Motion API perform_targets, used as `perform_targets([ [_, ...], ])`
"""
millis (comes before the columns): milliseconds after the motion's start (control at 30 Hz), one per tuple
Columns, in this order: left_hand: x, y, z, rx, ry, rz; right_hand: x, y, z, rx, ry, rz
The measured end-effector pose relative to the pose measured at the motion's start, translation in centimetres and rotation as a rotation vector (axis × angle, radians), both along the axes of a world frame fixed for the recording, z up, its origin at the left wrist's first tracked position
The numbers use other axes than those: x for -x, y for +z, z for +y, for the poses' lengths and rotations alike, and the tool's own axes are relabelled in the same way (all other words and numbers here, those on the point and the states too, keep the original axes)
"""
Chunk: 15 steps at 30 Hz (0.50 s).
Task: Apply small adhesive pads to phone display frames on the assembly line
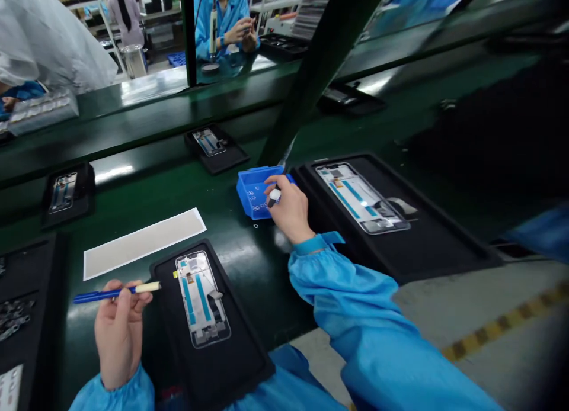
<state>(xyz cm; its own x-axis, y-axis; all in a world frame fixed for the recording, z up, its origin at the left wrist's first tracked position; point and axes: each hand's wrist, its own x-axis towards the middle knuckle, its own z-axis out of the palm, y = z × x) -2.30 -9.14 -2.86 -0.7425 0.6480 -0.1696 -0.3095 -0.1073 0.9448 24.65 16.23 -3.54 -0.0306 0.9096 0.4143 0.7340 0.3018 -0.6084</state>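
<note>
My left hand is closed round a slim blue pen-like stick with a cream end pointing right. To its right lies a phone frame with teal strips, on a black foam tray. My right hand is closed on a small tool with a white and black end; its exact kind I cannot make out. That hand is at the right side of a blue plastic bin, partly covering it. Several tiny pale ring-like pieces lie in the bin, and one sits just outside it.
A pale rectangular strip lies on the green bench. At right, a larger black tray holds another phone frame. Smaller trays stand behind. A dark slanting post rises behind the bin. A co-worker's hands show across the bench.
</note>
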Motion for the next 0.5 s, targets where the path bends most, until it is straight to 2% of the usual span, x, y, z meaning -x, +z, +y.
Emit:
perform_targets([
  [67,-0.7,0.1,0.2,0.015,0.018,0.17,0.8,0.4,-1.6,-0.038,0.035,0.123],
  [133,-1.6,0.2,0.4,0.024,0.057,0.395,2.3,1.0,-4.4,-0.043,0.149,0.332],
  [167,-2.2,0.2,0.6,0.013,0.075,0.516,3.2,1.4,-6.1,0.002,0.252,0.449],
  [233,-3.1,0.0,1.1,-0.053,0.1,0.738,5.0,1.8,-9.5,0.199,0.464,0.612],
  [300,-3.9,-0.1,1.5,-0.139,0.101,0.912,6.8,1.8,-12.3,0.37,0.616,0.727],
  [400,-4.5,-0.3,1.8,-0.231,0.081,1.072,9.0,1.1,-14.4,0.505,0.671,0.833],
  [500,-4.8,-0.4,1.7,-0.25,0.07,1.11,10.0,0.5,-14.7,0.528,0.647,0.875],
])
